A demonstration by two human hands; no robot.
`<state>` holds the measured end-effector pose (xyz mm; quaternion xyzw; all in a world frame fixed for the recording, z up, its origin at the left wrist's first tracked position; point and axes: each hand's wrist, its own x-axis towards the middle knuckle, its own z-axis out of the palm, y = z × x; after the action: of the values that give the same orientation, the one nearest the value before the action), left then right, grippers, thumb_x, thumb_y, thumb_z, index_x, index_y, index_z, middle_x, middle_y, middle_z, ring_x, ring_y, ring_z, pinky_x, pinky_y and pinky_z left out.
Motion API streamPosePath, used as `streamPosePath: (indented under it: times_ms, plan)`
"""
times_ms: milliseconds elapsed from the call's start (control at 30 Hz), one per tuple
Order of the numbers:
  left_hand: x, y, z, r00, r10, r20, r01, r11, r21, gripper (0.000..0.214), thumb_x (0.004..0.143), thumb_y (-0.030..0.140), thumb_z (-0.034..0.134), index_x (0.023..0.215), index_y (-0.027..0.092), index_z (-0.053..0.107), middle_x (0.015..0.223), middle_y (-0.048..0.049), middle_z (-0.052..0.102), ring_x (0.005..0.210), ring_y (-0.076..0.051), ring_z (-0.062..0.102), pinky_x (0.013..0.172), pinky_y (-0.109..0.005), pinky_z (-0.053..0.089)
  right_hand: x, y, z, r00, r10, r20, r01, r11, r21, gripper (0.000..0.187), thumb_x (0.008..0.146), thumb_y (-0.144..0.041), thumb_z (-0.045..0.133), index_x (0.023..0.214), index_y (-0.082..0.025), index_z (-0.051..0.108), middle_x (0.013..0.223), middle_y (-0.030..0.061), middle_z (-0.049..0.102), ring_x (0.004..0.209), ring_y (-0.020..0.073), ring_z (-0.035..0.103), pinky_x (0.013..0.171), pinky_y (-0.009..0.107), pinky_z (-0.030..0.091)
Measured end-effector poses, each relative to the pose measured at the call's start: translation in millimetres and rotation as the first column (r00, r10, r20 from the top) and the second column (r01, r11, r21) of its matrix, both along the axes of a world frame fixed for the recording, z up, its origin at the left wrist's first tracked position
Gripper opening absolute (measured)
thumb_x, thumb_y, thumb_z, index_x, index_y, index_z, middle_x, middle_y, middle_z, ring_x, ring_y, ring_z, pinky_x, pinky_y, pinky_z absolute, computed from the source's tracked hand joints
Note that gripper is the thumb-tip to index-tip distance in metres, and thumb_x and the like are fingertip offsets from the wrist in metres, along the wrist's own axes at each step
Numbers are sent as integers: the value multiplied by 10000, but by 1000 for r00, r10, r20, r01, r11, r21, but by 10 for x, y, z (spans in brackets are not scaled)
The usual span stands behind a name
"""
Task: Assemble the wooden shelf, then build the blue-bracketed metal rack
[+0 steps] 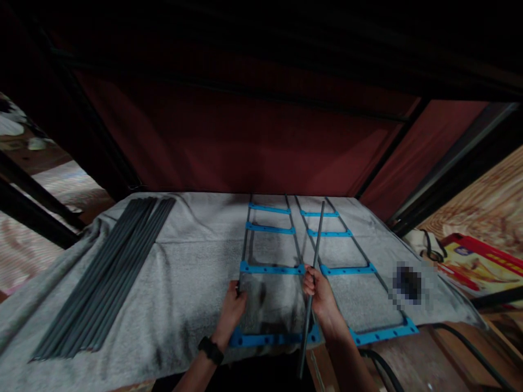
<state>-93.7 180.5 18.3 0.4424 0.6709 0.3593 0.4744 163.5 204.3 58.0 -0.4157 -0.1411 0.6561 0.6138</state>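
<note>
Left hand (235,304) tight around the left frame (273,269) at its left side, right hand (321,294) around a rod (320,228).

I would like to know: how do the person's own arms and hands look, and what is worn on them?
The left hand and right hand wear no gloves. The visible forearms have no sleeves. The left one wears a black, watch-like wristband; the right shows none.
</note>
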Motion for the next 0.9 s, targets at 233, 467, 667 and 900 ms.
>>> streamPosePath:
  times_ms: [233,467,667,900]
  plan:
    - [-417,-374,70,952,131,276,-133,991,-12,667,697,682,621,1104,161,529,518,109,400,394,-87,349,407,-227,252,-12,302,256,995,-46,84,37,994,104,197,692,-253,715,831,-187,592,468,-141,290,363,34,216,321,158,179]
    - [-846,-664,-62,888,348,301,-326,937,-124,826,546,668,743,1164,153,556,531,98,449,358,-87,367,350,-219,255,-113,983,575,985,-150,85,124,959,255,195,736,-306,667,873,-197,580,467,-148,287,366,41,168,328,163,132]
    - [-1012,-740,-150,919,363,152,-348,930,-115,543,656,650,661,979,215,626,549,41,515,438,-137,494,376,-236,362,-429,1674,684,931,-357,75,309,880,361,200,804,-370,571,723,-228,457,471,-129,301,379,55,200,358,175,190]
    - [-1158,-756,-292,935,312,-172,-306,950,58,429,670,598,635,893,232,638,797,-69,728,832,-290,714,682,-343,584,-788,2348,768,843,-504,187,402,821,405,418,881,-477,440,638,-266,173,462,-118,179,384,70,144,361,201,198]
